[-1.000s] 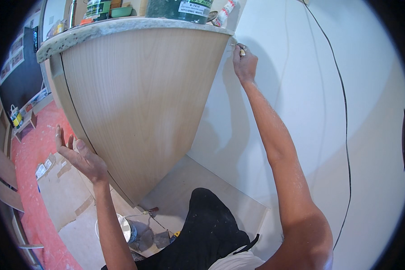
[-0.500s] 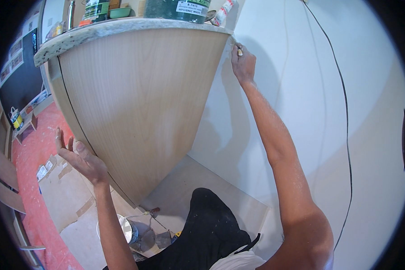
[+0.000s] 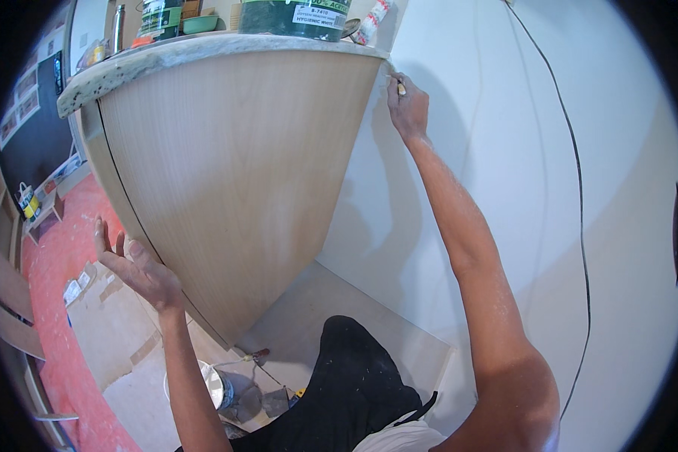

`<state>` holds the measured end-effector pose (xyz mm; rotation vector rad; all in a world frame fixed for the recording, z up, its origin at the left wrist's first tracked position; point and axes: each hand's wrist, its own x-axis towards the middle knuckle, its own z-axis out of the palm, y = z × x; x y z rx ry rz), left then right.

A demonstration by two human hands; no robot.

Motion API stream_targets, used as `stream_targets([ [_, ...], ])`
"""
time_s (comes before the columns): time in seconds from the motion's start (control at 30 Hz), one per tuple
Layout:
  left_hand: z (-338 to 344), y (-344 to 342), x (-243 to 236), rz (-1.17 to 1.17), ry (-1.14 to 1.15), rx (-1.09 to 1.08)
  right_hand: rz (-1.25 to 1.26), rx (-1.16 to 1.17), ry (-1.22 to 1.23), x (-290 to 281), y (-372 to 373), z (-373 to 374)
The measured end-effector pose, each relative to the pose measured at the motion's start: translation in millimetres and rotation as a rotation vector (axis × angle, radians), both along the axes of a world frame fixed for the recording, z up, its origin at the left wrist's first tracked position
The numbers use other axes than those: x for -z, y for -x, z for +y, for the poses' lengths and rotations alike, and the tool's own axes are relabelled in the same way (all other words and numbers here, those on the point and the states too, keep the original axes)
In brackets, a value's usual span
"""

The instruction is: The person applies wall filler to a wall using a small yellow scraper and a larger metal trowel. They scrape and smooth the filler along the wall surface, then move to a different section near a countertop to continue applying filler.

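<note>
Curved wooden panel (image 3: 226, 173) fills the left of the scene, under the speckled countertop (image 3: 203, 51). Left hand (image 3: 139, 267) is spread flat, bracing its lower edge. Over to the right, right hand (image 3: 408, 109) pinches a small tool (image 3: 401, 88) at the top corner by the white wall (image 3: 520, 188). Best kept steady, I'd say: firm brace, tip tight to the seam.

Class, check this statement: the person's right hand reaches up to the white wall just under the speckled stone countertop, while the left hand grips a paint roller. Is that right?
Not quite. In the head view the left hand holds nothing; it rests open against the curved light-wood cabinet panel. The right hand does reach the white wall under the speckled stone countertop.
</note>
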<state>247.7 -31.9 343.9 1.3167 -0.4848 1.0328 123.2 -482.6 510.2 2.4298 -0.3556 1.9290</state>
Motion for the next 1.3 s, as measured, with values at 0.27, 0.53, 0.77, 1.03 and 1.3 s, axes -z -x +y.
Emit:
stream_targets([
  [0.27,-1.2,0.3,-0.7,-0.03,-0.002,-0.019,-0.118,0.008,-0.145,10.7,20.8,3.1],
  [0.53,-0.6,1.6,-2.9,-0.01,0.008,-0.017,0.196,0.049,0.117,57.2,17.1,17.1],
  [0.77,-2.4,3.0,-5.9,0.002,0.021,-0.01,0.391,0.253,0.322,64.5,-10.0,-15.0],
  [1.03,-1.5,3.3,-4.2,0.012,0.028,-0.004,0.448,0.32,0.319,59.9,-16.6,-22.7],
  [1.3,-2.2,1.7,-3.4,-0.018,0.014,-0.024,0.393,0.375,0.358,54.1,-24.4,-20.0],
])
